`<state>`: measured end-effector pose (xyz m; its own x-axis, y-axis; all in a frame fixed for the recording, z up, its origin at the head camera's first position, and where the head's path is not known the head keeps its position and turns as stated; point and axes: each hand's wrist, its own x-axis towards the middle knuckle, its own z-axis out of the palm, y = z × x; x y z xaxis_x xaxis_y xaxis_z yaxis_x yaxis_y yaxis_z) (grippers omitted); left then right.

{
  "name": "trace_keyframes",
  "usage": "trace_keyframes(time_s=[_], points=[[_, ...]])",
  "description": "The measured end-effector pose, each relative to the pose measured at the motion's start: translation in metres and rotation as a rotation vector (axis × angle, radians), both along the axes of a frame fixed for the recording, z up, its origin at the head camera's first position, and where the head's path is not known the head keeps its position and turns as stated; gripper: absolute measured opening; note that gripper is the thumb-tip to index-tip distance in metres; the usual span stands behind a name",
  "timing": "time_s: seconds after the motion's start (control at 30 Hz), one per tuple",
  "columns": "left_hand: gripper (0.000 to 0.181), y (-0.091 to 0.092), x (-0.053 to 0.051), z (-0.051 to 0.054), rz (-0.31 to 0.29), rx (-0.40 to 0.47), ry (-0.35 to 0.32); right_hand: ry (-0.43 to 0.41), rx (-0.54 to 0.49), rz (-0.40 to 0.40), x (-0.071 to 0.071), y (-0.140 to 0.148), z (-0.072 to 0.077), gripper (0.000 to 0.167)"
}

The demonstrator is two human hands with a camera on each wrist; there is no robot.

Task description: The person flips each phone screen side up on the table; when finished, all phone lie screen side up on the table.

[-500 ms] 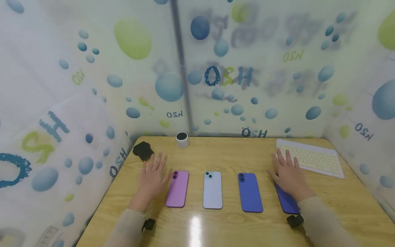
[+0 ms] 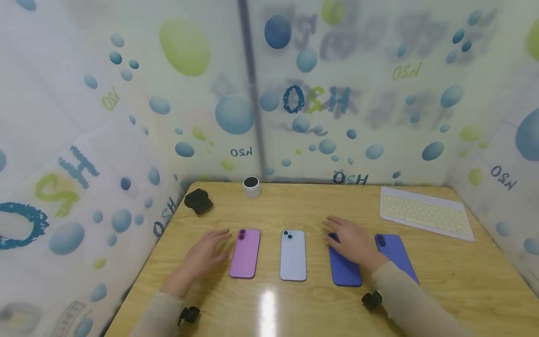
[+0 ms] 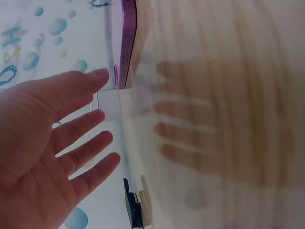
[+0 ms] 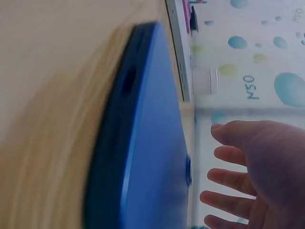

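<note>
Several smartphones lie face down in a row on the wooden table. My left hand [image 2: 206,252] hovers beside the pink phone [image 2: 245,253], fingers extended and holding nothing; the left wrist view shows a gap between the fingertips [image 3: 107,138] and the tabletop. To the right of the pink phone lies a pale blue phone [image 2: 293,255]. My right hand [image 2: 351,241] is above the upper part of a dark blue phone [image 2: 346,271], hiding its cameras in the head view. Its fingers are spread and grip nothing. Another blue phone [image 2: 397,257] lies to the right, partly behind the right forearm.
A white keyboard [image 2: 427,213] sits at the back right of the table [image 2: 320,309]. At the back left are a black irregular object [image 2: 199,201] and a small white cylinder with a dark top [image 2: 251,186]. Patterned curtains [image 2: 202,98] enclose the table behind and at the sides.
My right hand has moved left, from over the rightmost blue phone to over the neighbouring one. The left hand has turned inward and lowered slightly in view. The head view has shifted a little.
</note>
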<state>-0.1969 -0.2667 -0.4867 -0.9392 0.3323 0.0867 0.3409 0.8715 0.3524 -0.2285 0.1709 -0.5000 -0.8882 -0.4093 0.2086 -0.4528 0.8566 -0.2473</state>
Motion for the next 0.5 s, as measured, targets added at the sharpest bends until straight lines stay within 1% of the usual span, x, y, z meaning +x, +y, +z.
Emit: trace_keyframes(time_s=[0.07, 0.17, 0.33, 0.43, 0.5], points=[[0.060, -0.002, 0.003, 0.000, -0.011, 0.022, -0.043, -0.015, -0.019, 0.022, -0.002, -0.012, 0.001, 0.050], [0.063, -0.004, 0.007, -0.002, -0.015, 0.042, -0.089, -0.061, -0.058, 0.053, -0.003, -0.030, 0.002, 0.048], [0.067, -0.006, 0.008, -0.003, -0.027, 0.054, -0.129, -0.110, -0.085, 0.096, -0.007, -0.058, -0.003, 0.046], [0.069, -0.006, 0.007, -0.003, -0.044, 0.064, -0.147, -0.113, -0.096, 0.126, -0.009, -0.073, -0.006, 0.046], [0.070, -0.006, 0.005, -0.003, -0.065, 0.068, -0.142, -0.113, -0.106, 0.153, -0.012, -0.084, -0.007, 0.046]])
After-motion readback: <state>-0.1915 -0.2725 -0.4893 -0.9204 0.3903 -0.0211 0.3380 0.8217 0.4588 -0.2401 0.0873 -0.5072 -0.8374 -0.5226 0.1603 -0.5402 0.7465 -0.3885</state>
